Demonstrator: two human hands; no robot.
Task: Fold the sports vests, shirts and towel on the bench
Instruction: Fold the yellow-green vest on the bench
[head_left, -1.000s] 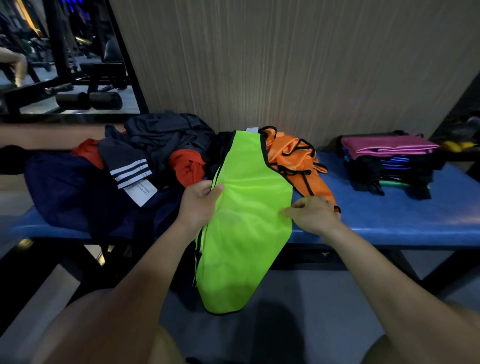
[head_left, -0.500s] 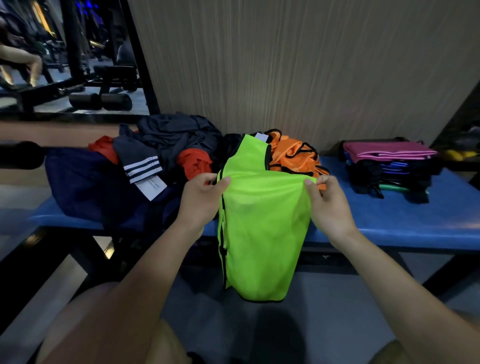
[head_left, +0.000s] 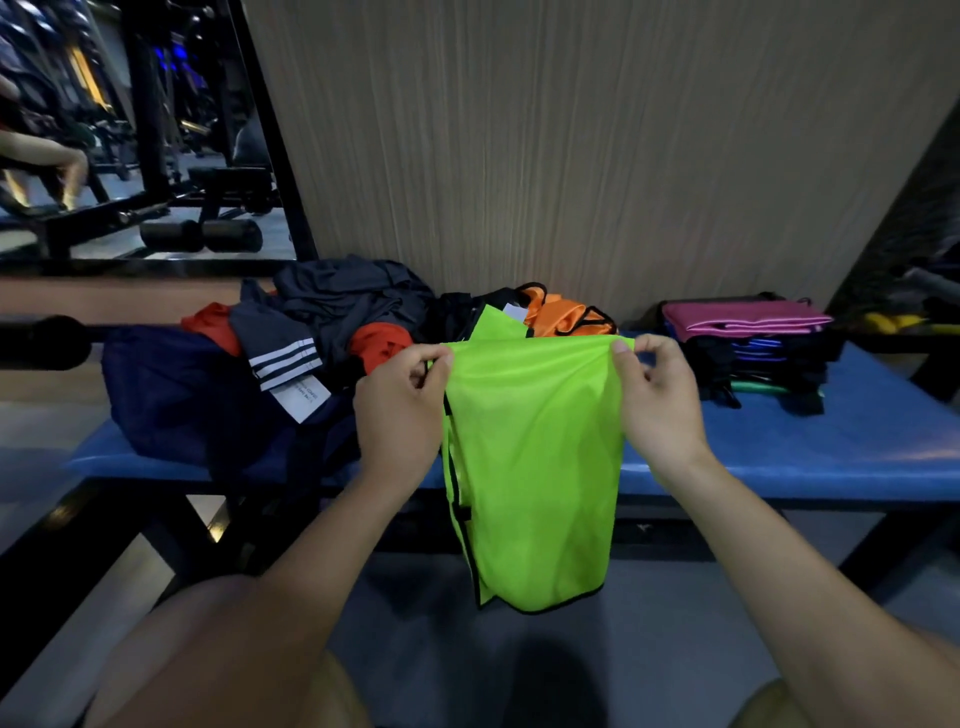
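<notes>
Hands, pair: left hand (head_left: 402, 410) and right hand (head_left: 655, 400) each pinching a top corner of the green vest (head_left: 532, 467).
Step, as judged: mid-fold, vest doubled lengthwise and held up at the bench (head_left: 831, 447) front edge, hem hanging below it; next move calls for lowering it flat and folding crosswise. Fabric thin, neon, black-trimmed. Unfolded pile (head_left: 311, 343) left; folded stack (head_left: 748, 343) right.

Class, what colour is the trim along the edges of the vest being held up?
Black, edging the bright green vest; clearest in the head view.
</notes>
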